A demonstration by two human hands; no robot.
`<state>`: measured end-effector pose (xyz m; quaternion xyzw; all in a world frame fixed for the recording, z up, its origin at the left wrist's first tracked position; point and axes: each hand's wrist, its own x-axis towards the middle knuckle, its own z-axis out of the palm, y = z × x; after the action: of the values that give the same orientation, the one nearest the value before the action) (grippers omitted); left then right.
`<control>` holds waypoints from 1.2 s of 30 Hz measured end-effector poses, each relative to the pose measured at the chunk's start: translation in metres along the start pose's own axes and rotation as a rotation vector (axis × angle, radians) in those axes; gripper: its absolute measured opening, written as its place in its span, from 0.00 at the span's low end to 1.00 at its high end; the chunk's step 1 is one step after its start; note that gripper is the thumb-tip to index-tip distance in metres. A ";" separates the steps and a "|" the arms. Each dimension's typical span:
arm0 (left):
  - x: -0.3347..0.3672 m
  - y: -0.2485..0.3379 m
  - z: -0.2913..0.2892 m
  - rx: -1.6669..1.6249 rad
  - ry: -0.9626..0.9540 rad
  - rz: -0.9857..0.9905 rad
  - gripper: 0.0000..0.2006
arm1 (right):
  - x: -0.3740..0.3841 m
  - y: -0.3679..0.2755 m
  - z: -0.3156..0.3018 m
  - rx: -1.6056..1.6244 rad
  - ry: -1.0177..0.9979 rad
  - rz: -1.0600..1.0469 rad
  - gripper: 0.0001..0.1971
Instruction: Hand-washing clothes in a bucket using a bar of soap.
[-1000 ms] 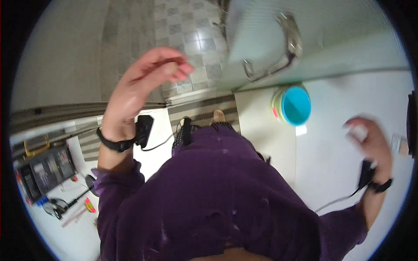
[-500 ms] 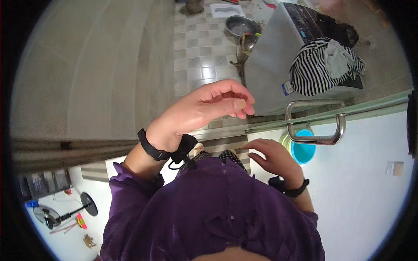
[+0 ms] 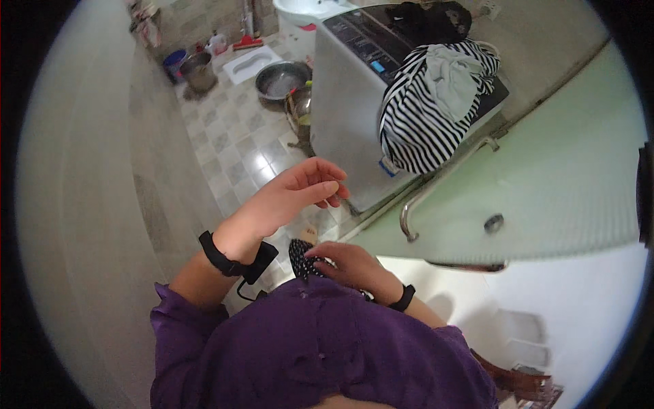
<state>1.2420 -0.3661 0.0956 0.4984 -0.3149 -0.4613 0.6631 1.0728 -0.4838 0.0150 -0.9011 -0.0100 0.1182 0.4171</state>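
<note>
The left hand (image 3: 293, 194) hung with its fingers loosely curled, a black strap (image 3: 216, 255) around its wrist. The right hand (image 3: 357, 269) hovered behind it, nearer the purple shirt (image 3: 320, 341). Beyond the left hand, to its right, stood a washing machine (image 3: 347, 102) topped by a striped cloth (image 3: 409, 109); farther ahead lay a metal basin (image 3: 276, 86). Ahead and rightward of the right hand was a glass door (image 3: 558, 177).
</note>
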 end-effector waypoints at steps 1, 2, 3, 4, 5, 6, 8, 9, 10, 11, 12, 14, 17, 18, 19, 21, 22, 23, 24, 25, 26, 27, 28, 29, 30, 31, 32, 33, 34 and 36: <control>0.017 0.006 -0.008 0.015 -0.041 -0.009 0.13 | 0.010 0.009 0.002 -0.014 0.026 -0.038 0.13; 0.036 0.011 -0.016 0.030 -0.067 -0.008 0.13 | 0.020 0.014 -0.002 0.006 0.045 -0.019 0.13; 0.056 0.014 -0.022 0.040 -0.091 -0.014 0.14 | 0.028 0.018 -0.006 0.031 0.059 0.004 0.14; 0.070 0.019 -0.026 0.045 -0.112 -0.022 0.14 | 0.034 0.018 -0.010 0.058 0.067 0.028 0.14; 0.083 0.027 -0.029 0.057 -0.136 -0.033 0.15 | 0.042 0.019 -0.017 0.045 0.124 0.030 0.14; 0.100 0.035 -0.032 0.064 -0.178 -0.044 0.15 | 0.048 0.020 -0.026 0.029 0.191 0.049 0.14; 0.131 0.041 -0.038 0.058 -0.246 -0.059 0.15 | 0.056 0.022 -0.040 0.028 0.302 0.106 0.14; 0.143 0.045 -0.043 0.060 -0.261 -0.066 0.15 | 0.061 0.019 -0.047 0.055 0.347 0.127 0.14; 0.153 0.049 -0.047 0.062 -0.275 -0.073 0.16 | 0.066 0.014 -0.054 0.080 0.392 0.148 0.14; 0.165 0.052 -0.049 0.068 -0.289 -0.089 0.15 | 0.067 0.011 -0.060 0.101 0.450 0.187 0.14; 0.177 0.054 -0.048 0.077 -0.305 -0.105 0.15 | 0.065 0.007 -0.066 0.124 0.511 0.225 0.14; 0.197 0.056 -0.053 0.068 -0.347 -0.118 0.15 | 0.066 0.000 -0.079 0.141 0.595 0.308 0.14; 0.230 0.053 -0.062 -0.036 -0.446 -0.142 0.15 | 0.070 -0.005 -0.095 0.104 0.690 0.459 0.14; 0.240 0.053 -0.066 -0.060 -0.460 -0.150 0.16 | 0.073 -0.005 -0.100 0.086 0.749 0.466 0.15; 0.250 0.053 -0.071 -0.085 -0.473 -0.160 0.16 | 0.078 -0.006 -0.106 0.067 0.807 0.473 0.16; 0.269 0.056 -0.084 -0.123 -0.502 -0.168 0.18 | 0.088 -0.011 -0.119 0.100 0.907 0.500 0.23; 0.278 0.057 -0.092 -0.125 -0.515 -0.176 0.18 | 0.094 -0.010 -0.127 0.086 0.963 0.495 0.25; 0.287 0.058 -0.101 -0.126 -0.528 -0.185 0.18 | 0.100 -0.008 -0.135 0.072 1.020 0.491 0.26; 0.296 0.059 -0.110 -0.128 -0.551 -0.199 0.18 | 0.105 -0.008 -0.146 0.056 1.084 0.493 0.28; 0.303 0.062 -0.121 -0.121 -0.580 -0.204 0.18 | 0.112 -0.009 -0.160 0.057 1.120 0.509 0.30; 0.309 0.067 -0.136 -0.112 -0.602 -0.197 0.18 | 0.120 -0.014 -0.179 0.057 1.155 0.532 0.32; 0.316 0.072 -0.152 -0.105 -0.628 -0.190 0.18 | 0.128 -0.019 -0.200 -0.099 1.166 0.568 0.31; 0.322 0.076 -0.168 -0.101 -0.650 -0.181 0.18 | 0.137 -0.024 -0.222 -0.257 1.165 0.603 0.31; 0.331 0.077 -0.182 -0.078 -0.661 -0.195 0.18 | 0.145 -0.023 -0.241 -0.380 1.183 0.586 0.31; 0.337 0.078 -0.195 -0.109 -0.662 -0.212 0.18 | 0.152 -0.020 -0.260 -0.498 1.191 0.562 0.31; 0.342 0.083 -0.206 -0.141 -0.666 -0.227 0.18 | 0.154 -0.011 -0.279 -0.605 1.173 0.590 0.31; 0.347 0.087 -0.212 -0.171 -0.675 -0.243 0.18 | 0.154 0.000 -0.294 -0.713 1.153 0.622 0.31; 0.351 0.089 -0.217 -0.165 -0.672 -0.263 0.18 | 0.157 0.015 -0.306 -0.798 1.170 0.706 0.31; 0.355 0.089 -0.222 -0.169 -0.702 -0.269 0.18 | 0.159 0.027 -0.317 -0.886 1.181 0.787 0.32; 0.362 0.086 -0.229 -0.180 -0.755 -0.277 0.17 | 0.158 0.048 -0.334 -0.870 1.168 0.902 0.31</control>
<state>1.6049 -0.6090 0.0927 0.2718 -0.4243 -0.7225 0.4734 1.2961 -0.7472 0.1555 -0.8153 0.5213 -0.2246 -0.1143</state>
